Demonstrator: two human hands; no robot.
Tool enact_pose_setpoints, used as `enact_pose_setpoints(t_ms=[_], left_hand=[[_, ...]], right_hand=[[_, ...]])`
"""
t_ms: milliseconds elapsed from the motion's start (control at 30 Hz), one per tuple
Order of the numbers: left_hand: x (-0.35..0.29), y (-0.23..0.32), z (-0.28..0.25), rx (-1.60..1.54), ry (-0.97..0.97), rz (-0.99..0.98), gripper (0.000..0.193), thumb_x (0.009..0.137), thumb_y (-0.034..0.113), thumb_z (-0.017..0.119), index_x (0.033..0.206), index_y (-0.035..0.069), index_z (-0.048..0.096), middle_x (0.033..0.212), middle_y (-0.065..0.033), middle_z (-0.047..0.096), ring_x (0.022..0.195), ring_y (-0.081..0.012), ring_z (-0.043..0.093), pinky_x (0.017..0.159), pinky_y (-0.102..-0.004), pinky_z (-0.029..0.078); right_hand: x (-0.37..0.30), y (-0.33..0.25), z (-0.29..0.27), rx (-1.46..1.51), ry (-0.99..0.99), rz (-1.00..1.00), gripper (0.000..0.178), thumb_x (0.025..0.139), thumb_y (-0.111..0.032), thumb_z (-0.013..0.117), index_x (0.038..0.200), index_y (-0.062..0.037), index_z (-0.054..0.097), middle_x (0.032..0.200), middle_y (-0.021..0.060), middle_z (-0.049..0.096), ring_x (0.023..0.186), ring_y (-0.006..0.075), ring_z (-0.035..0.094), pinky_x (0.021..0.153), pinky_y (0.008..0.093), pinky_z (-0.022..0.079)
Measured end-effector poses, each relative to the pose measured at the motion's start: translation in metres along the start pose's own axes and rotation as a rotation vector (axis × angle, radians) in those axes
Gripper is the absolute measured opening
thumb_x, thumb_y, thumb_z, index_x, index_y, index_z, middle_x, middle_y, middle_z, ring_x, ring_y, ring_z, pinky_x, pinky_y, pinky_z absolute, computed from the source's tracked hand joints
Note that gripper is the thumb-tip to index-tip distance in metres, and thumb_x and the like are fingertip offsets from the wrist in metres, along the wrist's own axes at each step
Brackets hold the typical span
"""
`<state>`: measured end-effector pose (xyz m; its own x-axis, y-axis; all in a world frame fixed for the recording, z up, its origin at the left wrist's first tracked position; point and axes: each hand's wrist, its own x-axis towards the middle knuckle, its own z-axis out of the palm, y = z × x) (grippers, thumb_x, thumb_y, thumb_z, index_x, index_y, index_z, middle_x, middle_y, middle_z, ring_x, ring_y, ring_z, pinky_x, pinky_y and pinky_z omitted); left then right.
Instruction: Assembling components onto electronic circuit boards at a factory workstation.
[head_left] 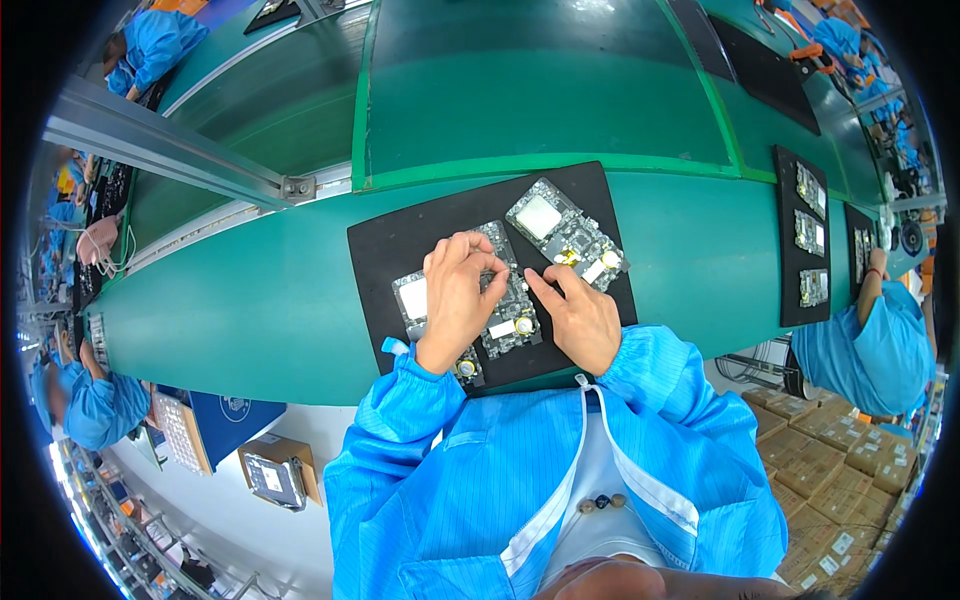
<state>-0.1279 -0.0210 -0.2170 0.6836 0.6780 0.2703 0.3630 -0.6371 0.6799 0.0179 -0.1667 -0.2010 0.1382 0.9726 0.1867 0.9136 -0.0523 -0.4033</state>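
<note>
A black mat lies on the green bench with 3 circuit boards on it. My left hand is over the left and middle boards, thumb and forefinger pinched together; anything between them is too small to make out. It hides much of the left circuit board. The middle circuit board carries a white label and a round yellow-rimmed part. My right hand rests beside that board's right edge, thumb and forefinger slightly apart. Above it, the third circuit board lies tilted, with a white square.
A metal rail crosses at the upper left. Another black tray with several boards stands on the right, near a co-worker in blue. Cardboard boxes fill the lower right floor. An open carton sits lower left.
</note>
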Motion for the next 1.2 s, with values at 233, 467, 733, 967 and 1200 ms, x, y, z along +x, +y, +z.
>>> enact_pose_setpoints(t_ms=[233,467,733,967,1200], left_hand=[[0.0,0.0,0.001,-0.008,0.008,0.004,0.01,0.075,0.008,0.08,0.081,0.009,0.071,0.107,-0.0035,0.061,0.106,-0.0269,0.057,0.091,-0.0426,0.04],[0.001,0.001,0.0,0.009,0.009,0.013,0.012,0.074,0.007,0.081,0.084,0.007,0.074,0.107,-0.0043,0.064,0.104,-0.0265,0.059,0.088,-0.0412,0.04],[0.001,0.003,0.003,0.051,0.028,0.041,0.013,0.072,0.006,0.081,0.082,0.008,0.074,0.106,-0.0038,0.064,0.103,-0.0265,0.059,0.089,-0.0417,0.041],[0.001,0.003,-0.001,0.038,0.022,0.044,0.012,0.074,0.005,0.08,0.083,0.008,0.074,0.105,-0.0036,0.064,0.102,-0.0266,0.059,0.089,-0.0417,0.04],[-0.015,0.016,-0.063,-0.056,0.136,-0.102,0.014,0.084,0.0,0.075,0.098,0.002,0.072,0.114,-0.0114,0.066,0.109,-0.03,0.063,0.094,-0.0387,0.049]], right_hand=[[-0.001,0.001,0.001,0.051,0.018,0.031,0.06,0.076,0.007,0.064,0.135,-0.0045,0.063,0.117,0.0101,0.059,0.095,0.0292,0.069,0.071,0.0391,0.06],[-0.002,0.005,0.005,0.031,0.01,-0.011,0.06,0.077,0.006,0.065,0.136,-0.0027,0.061,0.117,0.0098,0.058,0.094,0.0282,0.069,0.07,0.039,0.06],[0.002,0.001,0.001,-0.132,-0.094,-0.125,0.054,0.082,-0.002,0.063,0.135,0.007,0.058,0.112,0.0111,0.055,0.083,0.0244,0.066,0.062,0.0367,0.057],[0.002,-0.001,0.002,-0.26,-0.187,-0.193,0.057,0.082,-0.005,0.063,0.137,0.0104,0.055,0.11,0.011,0.053,0.077,0.0224,0.062,0.059,0.0356,0.056],[0.005,0.009,-0.009,0.018,-0.054,-0.068,0.059,0.077,0.006,0.063,0.136,-0.0015,0.061,0.113,0.0112,0.058,0.09,0.0291,0.068,0.067,0.0407,0.058]])
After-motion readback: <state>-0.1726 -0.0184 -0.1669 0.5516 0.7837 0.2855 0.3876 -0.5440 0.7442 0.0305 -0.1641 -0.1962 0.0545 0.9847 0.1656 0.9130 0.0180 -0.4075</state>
